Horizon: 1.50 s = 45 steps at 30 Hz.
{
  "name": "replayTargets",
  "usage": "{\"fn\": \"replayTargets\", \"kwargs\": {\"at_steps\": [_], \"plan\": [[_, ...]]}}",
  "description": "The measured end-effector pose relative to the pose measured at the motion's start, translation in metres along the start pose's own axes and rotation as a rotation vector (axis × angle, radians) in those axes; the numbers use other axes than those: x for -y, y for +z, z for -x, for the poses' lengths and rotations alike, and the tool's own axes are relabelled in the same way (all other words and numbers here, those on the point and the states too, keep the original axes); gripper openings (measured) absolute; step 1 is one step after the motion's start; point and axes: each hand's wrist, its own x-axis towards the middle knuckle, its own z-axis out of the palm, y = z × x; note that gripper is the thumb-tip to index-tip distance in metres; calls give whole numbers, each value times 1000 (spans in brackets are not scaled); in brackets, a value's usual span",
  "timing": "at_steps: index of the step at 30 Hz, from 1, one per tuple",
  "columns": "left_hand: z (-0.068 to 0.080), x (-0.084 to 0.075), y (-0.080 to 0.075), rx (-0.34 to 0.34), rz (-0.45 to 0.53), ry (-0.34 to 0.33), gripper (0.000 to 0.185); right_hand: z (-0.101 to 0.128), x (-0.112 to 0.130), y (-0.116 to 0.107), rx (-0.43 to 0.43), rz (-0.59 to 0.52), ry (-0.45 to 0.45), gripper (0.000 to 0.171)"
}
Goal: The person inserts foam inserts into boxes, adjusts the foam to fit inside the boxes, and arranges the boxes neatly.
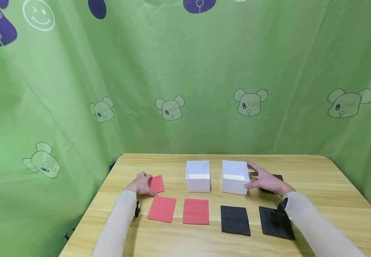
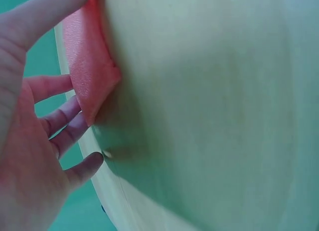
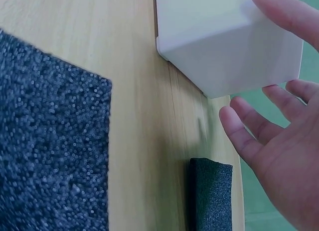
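My left hand (image 1: pixel 143 183) lies at the left edge of a small red foam pad (image 1: pixel 157 184) near the table's left side. In the left wrist view the thumb lies over the red foam pad (image 2: pixel 89 66), the fingers (image 2: pixel 60 119) spread beside it, and its near corner is lifted off the wood. My right hand (image 1: pixel 258 178) is spread against the right side of the right white box (image 1: pixel 235 176), the thumb at its front corner. In the right wrist view the fingers (image 3: pixel 249 126) are straight, just off the white box (image 3: pixel 224 47). A black foam pad (image 1: pixel 278 177) lies behind that hand.
A second white box (image 1: pixel 198 175) stands left of the first. In the front row lie two red pads (image 1: pixel 162 208) (image 1: pixel 196 211) and two black pads (image 1: pixel 235 220) (image 1: pixel 273 225). The wooden table (image 1: pixel 317 178) is backed and flanked by a green curtain (image 1: pixel 185 89).
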Motion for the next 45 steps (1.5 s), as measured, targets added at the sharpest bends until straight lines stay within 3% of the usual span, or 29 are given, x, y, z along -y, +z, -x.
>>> {"fn": "replayTargets", "kwargs": {"at_steps": [5, 10, 21, 26, 33, 38, 45], "plan": [[3, 3, 3, -30, 32, 8, 93, -2, -1, 0, 9, -20, -3, 108], [10, 1, -3, -69, 126, 30, 96, -2, -3, 0, 4, -22, -9, 108], [24, -28, -27, -188, 200, 71, 94, -2, -3, -1, -2, -32, -5, 107], [28, -56, -41, -220, 204, 128, 94, -4, -5, -4, 10, -47, -16, 106], [32, -110, -51, -201, 182, 263, 93, -5, -11, -6, 28, -53, -28, 106], [29, -145, -48, -172, 160, 339, 92, -2, -10, -8, 28, -49, -36, 106], [16, -188, -33, -161, 74, 414, 90, -4, -13, -6, 39, -58, -52, 104]]}}
